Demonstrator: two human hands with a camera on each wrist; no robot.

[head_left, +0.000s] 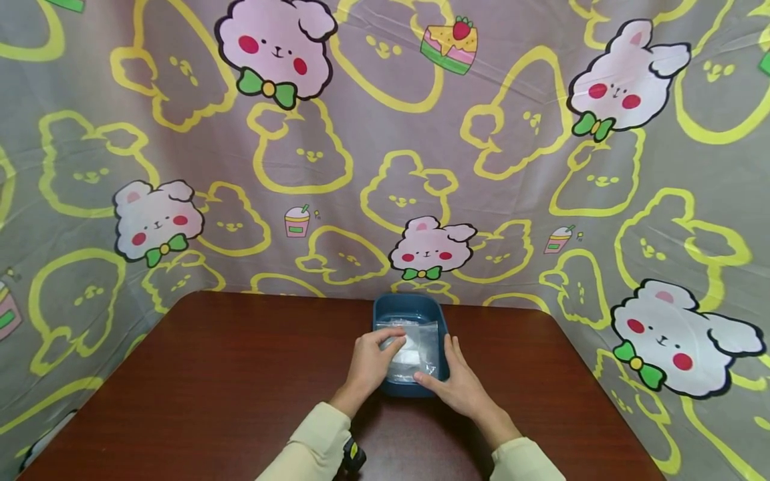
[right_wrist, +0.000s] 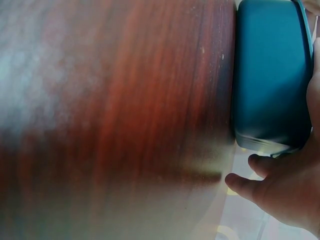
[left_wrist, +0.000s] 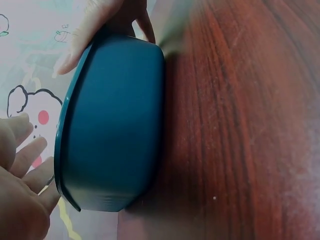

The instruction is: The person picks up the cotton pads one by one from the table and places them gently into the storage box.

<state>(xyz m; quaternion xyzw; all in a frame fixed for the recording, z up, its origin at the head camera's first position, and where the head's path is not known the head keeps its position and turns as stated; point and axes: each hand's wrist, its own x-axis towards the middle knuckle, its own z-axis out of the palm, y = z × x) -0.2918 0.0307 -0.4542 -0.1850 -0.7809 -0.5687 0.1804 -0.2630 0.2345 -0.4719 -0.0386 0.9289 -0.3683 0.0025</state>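
A deep blue plastic container [head_left: 412,389] stands on the table, with clear plastic bags [head_left: 424,334] lying inside it. Over the bags' left side reaches my left hand [head_left: 371,359], its thumb and forefinger just above or touching the film. In the left wrist view the fingers of this left hand [left_wrist: 22,180] are spread and loosely bent beside the container's rim. My right hand [head_left: 460,386] holds the container's right wall, thumb over the near rim by the bags and fingers along the outside. In the right wrist view, two fingertips of the right hand [right_wrist: 280,192] extend past the container's far end.
The brown wooden table [head_left: 252,374] spreads out on both sides of the container. A patterned cloth [head_left: 337,153] with rabbit drawings hangs behind the table and along its sides. A black strapped device [head_left: 353,457] sits at the left sleeve.
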